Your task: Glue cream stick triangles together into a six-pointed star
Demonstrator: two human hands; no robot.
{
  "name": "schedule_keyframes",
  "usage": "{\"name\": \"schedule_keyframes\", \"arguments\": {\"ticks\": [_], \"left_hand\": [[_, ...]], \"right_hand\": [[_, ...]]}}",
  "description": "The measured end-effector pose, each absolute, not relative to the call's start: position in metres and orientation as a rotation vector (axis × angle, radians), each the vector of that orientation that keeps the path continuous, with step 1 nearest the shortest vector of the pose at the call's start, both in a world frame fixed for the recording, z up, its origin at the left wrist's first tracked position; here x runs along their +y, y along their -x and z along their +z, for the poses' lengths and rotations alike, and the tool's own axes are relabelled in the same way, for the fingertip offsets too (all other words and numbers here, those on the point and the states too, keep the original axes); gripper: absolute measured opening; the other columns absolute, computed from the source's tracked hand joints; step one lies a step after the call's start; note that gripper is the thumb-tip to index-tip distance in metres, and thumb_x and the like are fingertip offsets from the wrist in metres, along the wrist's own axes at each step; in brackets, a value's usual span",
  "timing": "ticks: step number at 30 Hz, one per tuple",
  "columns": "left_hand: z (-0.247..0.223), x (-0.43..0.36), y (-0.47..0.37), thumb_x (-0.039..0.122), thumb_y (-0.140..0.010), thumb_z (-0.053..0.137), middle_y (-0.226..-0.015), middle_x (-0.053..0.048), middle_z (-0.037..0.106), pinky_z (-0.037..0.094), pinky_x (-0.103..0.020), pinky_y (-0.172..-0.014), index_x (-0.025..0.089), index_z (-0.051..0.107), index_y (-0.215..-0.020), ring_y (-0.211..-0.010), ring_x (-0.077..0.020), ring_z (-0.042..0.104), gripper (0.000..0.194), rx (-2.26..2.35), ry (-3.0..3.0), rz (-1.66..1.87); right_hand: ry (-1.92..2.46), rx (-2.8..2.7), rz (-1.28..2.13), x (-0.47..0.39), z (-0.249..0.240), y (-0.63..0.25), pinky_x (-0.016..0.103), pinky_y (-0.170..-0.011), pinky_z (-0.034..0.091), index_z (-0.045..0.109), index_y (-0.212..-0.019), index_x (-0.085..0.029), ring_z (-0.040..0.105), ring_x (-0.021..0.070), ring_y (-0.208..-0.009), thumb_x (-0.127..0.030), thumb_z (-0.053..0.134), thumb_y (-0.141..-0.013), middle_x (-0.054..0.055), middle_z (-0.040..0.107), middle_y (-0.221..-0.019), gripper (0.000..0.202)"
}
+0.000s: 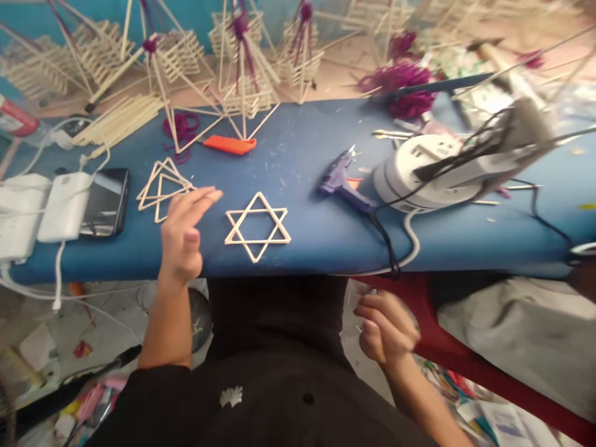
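Observation:
My left hand (pixel 184 233) hovers over the blue table edge, its fingers stretched out and nothing held in them. Behind its fingertips lies a set of overlapping stick triangles (pixel 159 191), partly hidden by the hand. To the right of that hand, a six-pointed star of thin wooden sticks (pixel 257 241) rests flat on the table. My right hand (pixel 390 326) is below the table edge, beside my lap, with its fingers curled together. Thin pale bits show at its fingertips, too small to name. A purple glue gun (pixel 342 181) lies beyond the star to the right.
An orange cutter (pixel 230 144), loose sticks (pixel 123 121) and purple yarn (pixel 410 87) lie farther back. Several stick structures (pixel 246 96) line the wall. A phone (pixel 106 202) and white chargers (pixel 65 208) sit left; a round white device (pixel 428 171) with cables stands right.

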State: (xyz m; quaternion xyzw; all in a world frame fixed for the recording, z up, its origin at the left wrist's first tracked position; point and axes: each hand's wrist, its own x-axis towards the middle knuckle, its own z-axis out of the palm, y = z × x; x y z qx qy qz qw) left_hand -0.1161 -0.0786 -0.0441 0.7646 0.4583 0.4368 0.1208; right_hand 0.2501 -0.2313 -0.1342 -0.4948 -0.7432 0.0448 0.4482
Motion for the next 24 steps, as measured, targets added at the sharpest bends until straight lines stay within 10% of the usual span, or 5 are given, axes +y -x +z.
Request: {"name": "schedule_keyframes", "arguments": {"ticks": [5,10,24], "left_hand": [[-0.04,-0.085,0.137,0.098,-0.084,0.059,-0.155,-0.012,0.069,0.048,-0.056,-0.123,0.032,0.057,-0.16,-0.144,-0.0402,0.062,0.101,1.291,-2.348,0.886],[-0.028,-0.09,0.138,0.07,-0.077,0.091,-0.159,-0.015,0.064,0.05,-0.063,-0.124,0.031,0.046,-0.166,-0.149,-0.043,0.058,0.108,1.293,-2.485,0.619],[-0.025,-0.085,0.134,0.049,-0.083,0.091,-0.147,-0.01,0.074,0.045,-0.066,-0.126,0.033,0.019,-0.178,-0.145,-0.039,0.061,0.119,1.318,-2.387,0.58]], "right_hand": [[1.403,-1.895,0.232,-0.296,-0.186,-0.264,0.019,-0.044,0.04,0.046,-0.068,-0.019,0.05,0.0081,-0.045,-0.014,0.056,-0.103,-0.005,0.048,-0.062,0.037],[1.341,-1.953,0.329,-0.28,-0.215,-0.24,0.019,-0.052,0.041,0.049,-0.068,-0.018,0.054,0.0083,-0.052,-0.019,0.058,-0.106,-0.004,0.051,-0.065,0.039],[1.065,-2.0,0.389,-0.246,-0.15,-0.215,0.026,-0.062,0.039,0.053,-0.074,-0.02,0.051,0.01,-0.063,-0.017,0.054,-0.105,0.001,0.061,-0.072,0.031]]}}
